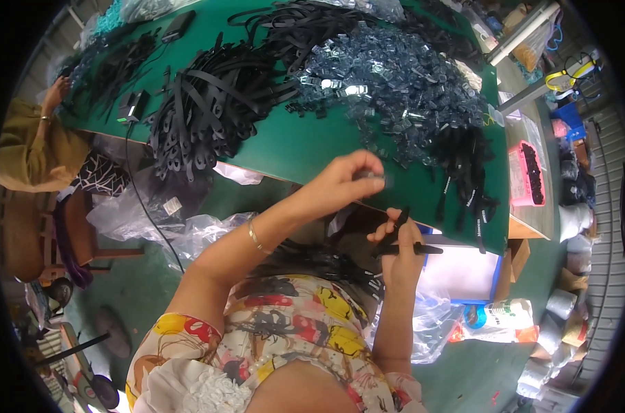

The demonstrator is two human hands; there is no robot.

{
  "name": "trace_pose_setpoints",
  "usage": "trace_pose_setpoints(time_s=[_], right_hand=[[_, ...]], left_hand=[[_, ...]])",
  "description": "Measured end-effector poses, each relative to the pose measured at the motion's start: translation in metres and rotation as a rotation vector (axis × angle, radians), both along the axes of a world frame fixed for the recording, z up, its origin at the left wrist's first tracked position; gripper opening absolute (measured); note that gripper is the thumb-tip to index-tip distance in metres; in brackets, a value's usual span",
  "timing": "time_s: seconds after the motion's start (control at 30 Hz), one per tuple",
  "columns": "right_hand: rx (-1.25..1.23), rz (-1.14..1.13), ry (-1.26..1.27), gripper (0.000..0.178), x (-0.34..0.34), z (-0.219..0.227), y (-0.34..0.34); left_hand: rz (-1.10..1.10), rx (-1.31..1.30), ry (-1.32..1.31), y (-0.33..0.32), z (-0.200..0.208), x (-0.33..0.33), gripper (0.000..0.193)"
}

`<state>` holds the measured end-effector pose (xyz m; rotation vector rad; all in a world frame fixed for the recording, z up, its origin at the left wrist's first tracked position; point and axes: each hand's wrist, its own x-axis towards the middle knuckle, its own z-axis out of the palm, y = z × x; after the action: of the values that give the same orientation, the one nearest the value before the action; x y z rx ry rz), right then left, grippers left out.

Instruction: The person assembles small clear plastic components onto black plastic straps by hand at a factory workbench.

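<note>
My left hand (pixel 350 180) hovers over the front edge of the green table, its thumb and fingers pinched round a small clear plastic piece (pixel 387 181) that is partly hidden and blurred. Lower and to the right, my right hand (pixel 403 253) grips a black strap (pixel 431 249), whose dark ends stick out between the fingers. A big heap of clear bluish plastic pieces (pixel 388 76) lies beyond my left hand. Several black straps (pixel 467 165) with pale printing rest at the table's right side, and some hang over its edge. More black straps (pixel 333 260) lie across my lap.
Large bundles of black straps (pixel 202 103) cover the left part of the green table (pixel 278 148). A black box (pixel 131 108) with a cable stands by the edge. Another person's hand (pixel 59 91) works at far left. A pink tray (pixel 529 175) sits at right, above a white-lined blue box (pixel 460 272).
</note>
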<state>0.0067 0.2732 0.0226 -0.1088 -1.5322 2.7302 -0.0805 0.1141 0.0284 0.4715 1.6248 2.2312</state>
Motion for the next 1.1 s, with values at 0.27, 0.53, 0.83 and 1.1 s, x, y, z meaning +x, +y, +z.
trace_pose_setpoints(time_s=[0.27,0.53,0.83,1.1], right_hand=[[0.336,0.082,0.045,0.028,0.016,-0.004,-0.019],[0.447,0.071,0.166,0.025,0.023,-0.012,-0.027],[0.601,0.123,0.296,0.023,0.02,-0.009,-0.03],[0.548,0.119,0.311,0.022,0.019,-0.005,-0.031]], left_hand=[[-0.095,0.373,-0.535,-0.011,-0.002,0.073,0.015],[-0.052,0.542,-0.672,-0.022,-0.001,0.086,0.017],[-0.077,0.731,-0.8,-0.024,-0.001,0.09,0.019],[-0.041,0.407,-0.55,-0.019,-0.013,0.094,0.02]])
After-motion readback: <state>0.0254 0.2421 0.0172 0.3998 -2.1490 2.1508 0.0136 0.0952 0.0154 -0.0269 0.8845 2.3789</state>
